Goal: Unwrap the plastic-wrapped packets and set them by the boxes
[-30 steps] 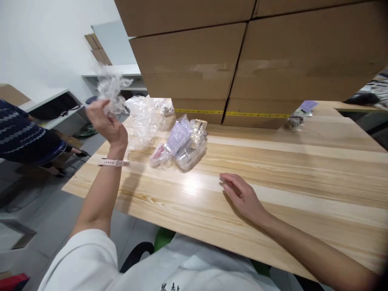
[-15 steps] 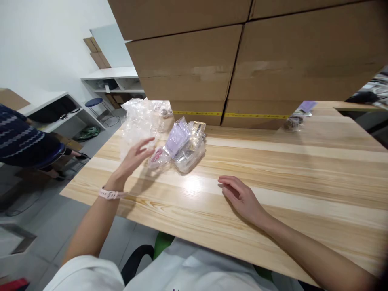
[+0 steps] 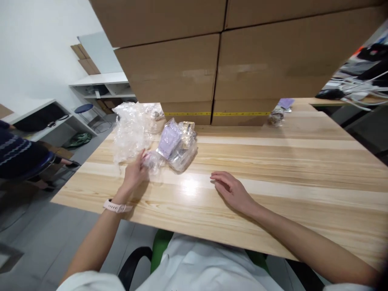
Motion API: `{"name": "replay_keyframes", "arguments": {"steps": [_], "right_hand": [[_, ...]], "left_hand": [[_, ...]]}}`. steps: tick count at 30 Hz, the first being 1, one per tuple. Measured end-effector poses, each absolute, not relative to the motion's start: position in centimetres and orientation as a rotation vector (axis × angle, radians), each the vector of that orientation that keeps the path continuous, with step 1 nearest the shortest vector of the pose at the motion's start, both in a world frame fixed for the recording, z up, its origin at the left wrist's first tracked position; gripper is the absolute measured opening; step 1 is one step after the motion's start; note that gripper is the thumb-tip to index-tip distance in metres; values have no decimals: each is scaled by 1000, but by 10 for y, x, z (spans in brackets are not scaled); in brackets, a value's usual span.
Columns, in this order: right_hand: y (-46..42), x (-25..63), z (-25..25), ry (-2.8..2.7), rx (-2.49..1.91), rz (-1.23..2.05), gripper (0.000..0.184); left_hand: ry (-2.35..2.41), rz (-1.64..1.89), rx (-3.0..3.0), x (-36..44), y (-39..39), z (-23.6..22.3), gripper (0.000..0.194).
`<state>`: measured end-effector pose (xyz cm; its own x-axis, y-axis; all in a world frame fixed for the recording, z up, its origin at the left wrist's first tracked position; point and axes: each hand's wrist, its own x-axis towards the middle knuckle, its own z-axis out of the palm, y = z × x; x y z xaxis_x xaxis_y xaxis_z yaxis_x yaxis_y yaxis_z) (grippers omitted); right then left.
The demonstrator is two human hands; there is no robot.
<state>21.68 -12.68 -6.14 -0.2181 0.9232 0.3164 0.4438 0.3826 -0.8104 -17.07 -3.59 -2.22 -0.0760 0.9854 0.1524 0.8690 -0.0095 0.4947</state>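
Observation:
My left hand (image 3: pixel 136 171), with a pale pink band on the wrist, is closed on the near-left edge of a small clear plastic bag (image 3: pixel 155 161) that has something pink inside. Just beyond it lies a pile of clear packets (image 3: pixel 183 155), among them a purple one (image 3: pixel 169 139) and a gold-coloured one (image 3: pixel 188 128). Crumpled clear plastic wrap (image 3: pixel 131 131) is heaped behind my left hand. My right hand (image 3: pixel 232 192) rests on the wooden table, holding nothing, its thumb apart from the loosely curved fingers.
Stacked cardboard boxes (image 3: pixel 172 68) form a wall along the table's back, with a yellow measuring tape (image 3: pixel 242 114) along the bottom. Another purple packet (image 3: pixel 285 103) lies at the back right, near cables (image 3: pixel 360 87). A person in a striped top (image 3: pixel 18 149) sits at the left.
My left hand let go of a piece of crumpled wrap at the left, came down to the table and took hold of the small bag. My right hand stayed resting. The view turned slightly right.

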Motion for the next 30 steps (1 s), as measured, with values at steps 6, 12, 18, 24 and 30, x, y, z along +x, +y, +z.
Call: {"name": "replay_keyframes", "arguments": {"steps": [6, 12, 18, 24, 30], "right_hand": [[-125, 222, -67, -1828, -1184, 772, 20], [-130, 211, -55, -1693, -1193, 1006, 46], [-144, 218, -23, -1621, -1110, 925, 85], [-147, 276, -42, -931, -1449, 911, 38], [-147, 302, -51, -951, -1467, 906, 65]], "left_hand": [[1595, 1386, 1107, -185, -60, -8, 70], [1294, 1397, 1169, -149, -124, 33, 52], [808, 681, 1229, -25, -95, 26, 45], [812, 427, 904, 57, -49, -15, 30], [982, 621, 1255, 62, -41, -5, 50]]}}
